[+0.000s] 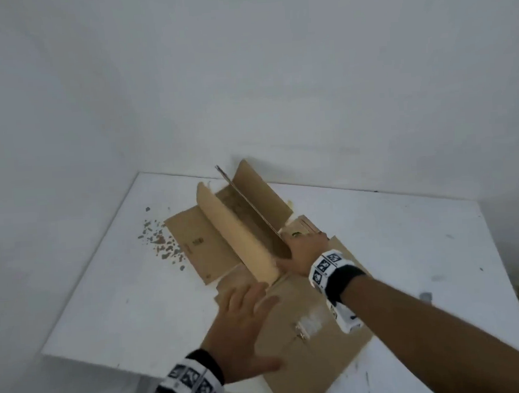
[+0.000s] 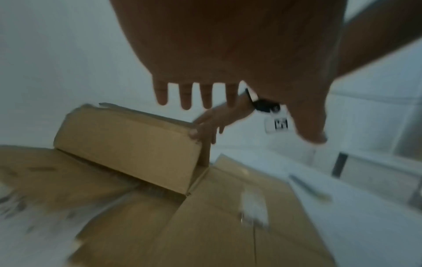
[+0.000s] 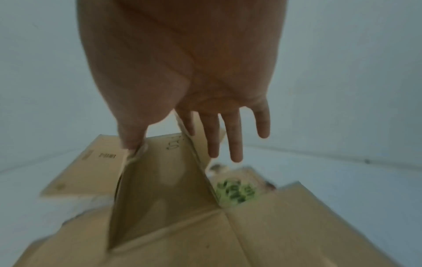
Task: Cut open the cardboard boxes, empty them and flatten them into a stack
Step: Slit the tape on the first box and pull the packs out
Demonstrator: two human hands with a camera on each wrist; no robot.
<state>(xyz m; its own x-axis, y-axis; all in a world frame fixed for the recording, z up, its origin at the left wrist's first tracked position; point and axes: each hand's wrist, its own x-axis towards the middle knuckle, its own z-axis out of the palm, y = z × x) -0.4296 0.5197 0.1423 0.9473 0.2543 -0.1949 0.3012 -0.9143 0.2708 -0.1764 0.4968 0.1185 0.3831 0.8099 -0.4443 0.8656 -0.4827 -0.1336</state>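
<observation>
A brown cardboard box (image 1: 307,299) lies opened out on the white table (image 1: 407,248). Its near panel is flat, and two long flaps still stand up. My right hand (image 1: 301,251) reaches between them with straight fingers. In the right wrist view its thumb (image 3: 132,140) touches the end of the left flap (image 3: 160,180), and the fingers (image 3: 213,140) lie along the right flap. My left hand (image 1: 244,309) is spread flat over the near panel, by the end of the left flap (image 1: 239,237). From the left wrist its fingers (image 2: 185,97) are straight and hold nothing.
Brown crumbs (image 1: 160,242) are scattered on the table left of the box. A smaller piece of cardboard with green print (image 3: 235,191) lies just beyond my right hand. White walls close the table's far and left sides. The table's front-left edge (image 1: 89,358) is near.
</observation>
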